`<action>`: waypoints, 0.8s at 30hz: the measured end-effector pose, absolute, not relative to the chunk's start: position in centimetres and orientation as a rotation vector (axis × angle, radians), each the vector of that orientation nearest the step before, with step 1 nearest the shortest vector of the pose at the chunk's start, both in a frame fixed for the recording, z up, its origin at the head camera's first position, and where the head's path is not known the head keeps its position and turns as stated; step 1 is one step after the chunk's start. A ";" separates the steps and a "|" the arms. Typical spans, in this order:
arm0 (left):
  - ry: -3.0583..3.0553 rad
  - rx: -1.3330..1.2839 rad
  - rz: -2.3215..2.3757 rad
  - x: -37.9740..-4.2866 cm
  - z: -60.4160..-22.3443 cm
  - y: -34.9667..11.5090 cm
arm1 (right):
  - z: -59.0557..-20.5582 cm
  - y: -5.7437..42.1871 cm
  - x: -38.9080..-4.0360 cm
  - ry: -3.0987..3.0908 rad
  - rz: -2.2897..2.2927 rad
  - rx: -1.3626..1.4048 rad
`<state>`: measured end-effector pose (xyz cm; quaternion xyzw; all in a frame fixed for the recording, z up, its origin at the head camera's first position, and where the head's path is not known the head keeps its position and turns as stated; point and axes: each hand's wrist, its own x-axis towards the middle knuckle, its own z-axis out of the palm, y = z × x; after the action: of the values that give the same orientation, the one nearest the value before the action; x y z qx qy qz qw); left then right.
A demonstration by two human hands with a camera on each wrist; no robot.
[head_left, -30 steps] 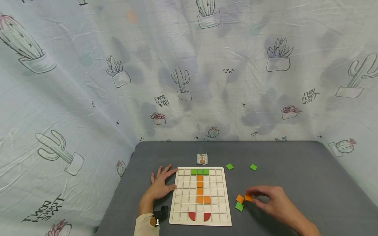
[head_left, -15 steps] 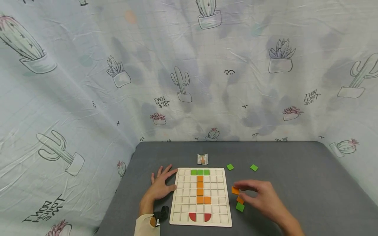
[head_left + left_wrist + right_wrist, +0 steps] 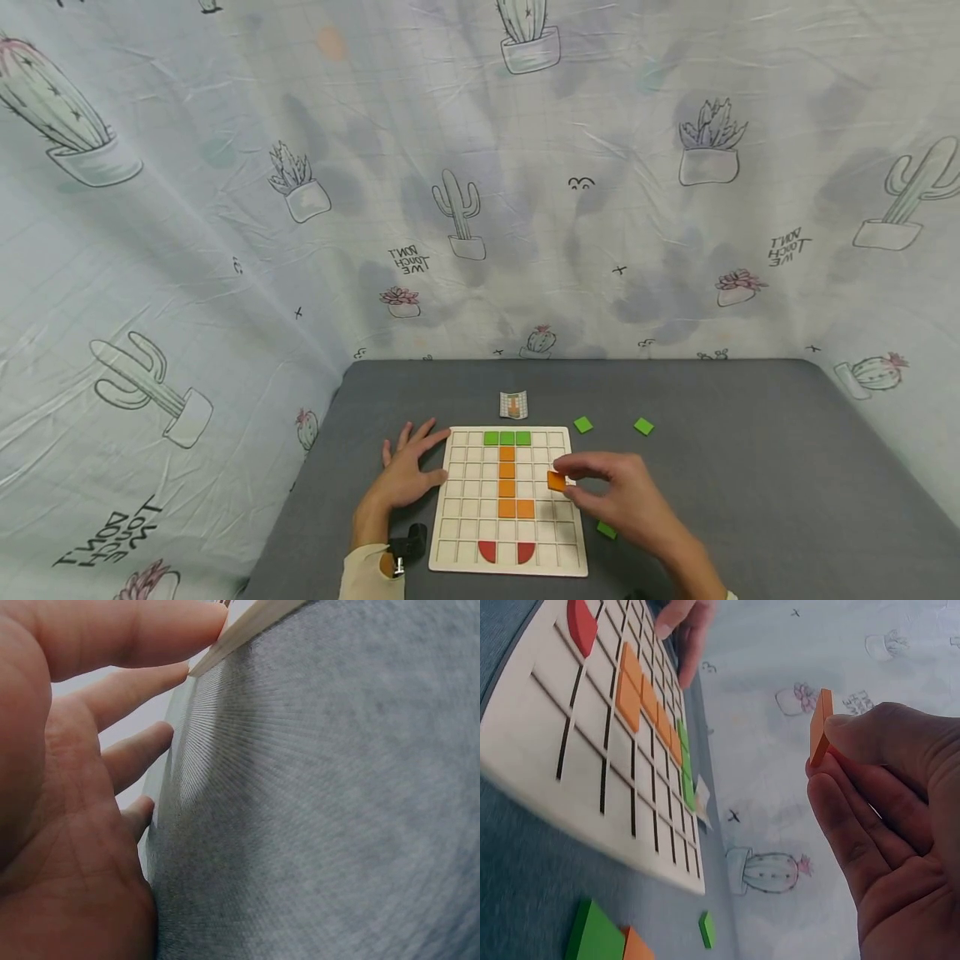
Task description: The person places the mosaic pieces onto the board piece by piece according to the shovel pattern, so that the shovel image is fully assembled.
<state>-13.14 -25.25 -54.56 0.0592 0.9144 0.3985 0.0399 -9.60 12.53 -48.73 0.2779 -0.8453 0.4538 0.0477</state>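
My right hand [image 3: 618, 496] pinches an orange square tile [image 3: 820, 729] between thumb and fingertips, over the right part of the pale grid board [image 3: 471, 530]. On the left, my left hand [image 3: 408, 471] spreads its fingers, thumb and forefinger touching the board's left edge. The left wrist view shows straight fingers [image 3: 139, 754] at that edge. Set in the board are a row of green tiles [image 3: 507, 437], a column of orange tiles [image 3: 507, 471] with one more beside its foot, and two red quarter-round pieces [image 3: 487, 551] in the nearest row.
A small printed card [image 3: 513, 405] lies behind the board. Two loose green tiles [image 3: 583, 425] lie to the back right. Close to the board's right side, another green tile [image 3: 592, 934] lies against an orange tile [image 3: 636, 946]. A cactus-print cloth [image 3: 525, 167] hangs behind the grey table.
My right hand has lifted the orange tile off the table at the right and carried it left, over the board. My left hand has stayed at the board's edge.
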 end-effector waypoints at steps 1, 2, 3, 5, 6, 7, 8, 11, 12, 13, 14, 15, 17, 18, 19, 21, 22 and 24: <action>2.804 0.182 1.220 -13.1 -54.6 -25.2 | -48.7 12.3 -9.7 -2.569 1.388 0.854; 2.804 0.182 1.221 -13.1 -54.6 -25.2 | -48.8 12.0 -9.8 -2.559 1.389 0.866; 2.805 0.182 1.221 -13.1 -54.6 -25.2 | -48.8 11.8 -9.9 -2.554 1.386 0.876; 2.806 0.183 1.219 -13.1 -54.6 -25.2 | -48.8 11.3 -10.1 -2.536 1.390 0.906; 2.806 0.183 1.218 -13.1 -54.6 -25.2 | -48.8 11.1 -10.2 -2.534 1.394 0.918; 2.805 0.183 1.218 -13.1 -54.6 -25.2 | -48.8 10.9 -10.3 -2.531 1.398 0.934; 2.804 0.183 1.218 -13.1 -54.5 -25.2 | -48.8 10.7 -10.3 -2.531 1.396 0.945; 2.800 0.188 1.221 -13.1 -54.5 -25.2 | -48.9 10.0 -10.5 -2.522 1.398 0.981; 2.798 0.190 1.222 -13.1 -54.5 -25.2 | -48.9 9.8 -10.6 -2.517 1.398 0.991; 2.797 0.192 1.223 -13.1 -54.5 -25.3 | -49.0 9.7 -10.7 -2.510 1.395 1.002; 2.797 0.193 1.225 -13.1 -54.5 -25.3 | -49.0 9.5 -10.8 -2.506 1.398 1.010; 2.796 0.195 1.227 -13.1 -54.5 -25.3 | -49.1 9.3 -10.9 -2.506 1.401 1.017; 2.796 0.196 1.227 -13.1 -54.5 -25.3 | -49.2 9.0 -11.0 -2.511 1.404 1.025; 2.796 0.197 1.227 -13.1 -54.5 -25.3 | -49.3 8.8 -11.1 -2.515 1.408 1.030; 2.798 0.197 1.226 -13.1 -54.5 -25.3 | -49.3 8.6 -11.1 -2.526 1.412 1.031; 2.801 0.197 1.223 -13.1 -54.6 -25.3 | -49.5 8.3 -11.2 -2.546 1.418 1.037; 2.802 0.197 1.221 -13.1 -54.6 -25.3 | -49.5 8.1 -11.2 -2.556 1.421 1.041; 2.803 0.201 1.220 -13.1 -54.6 -25.3 | -49.6 7.7 -11.1 -2.575 1.430 1.045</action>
<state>-13.08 -25.34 -54.62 0.0654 0.9143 0.3980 0.0387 -11.15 7.74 -49.65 0.3343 -0.8239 0.4576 0.0082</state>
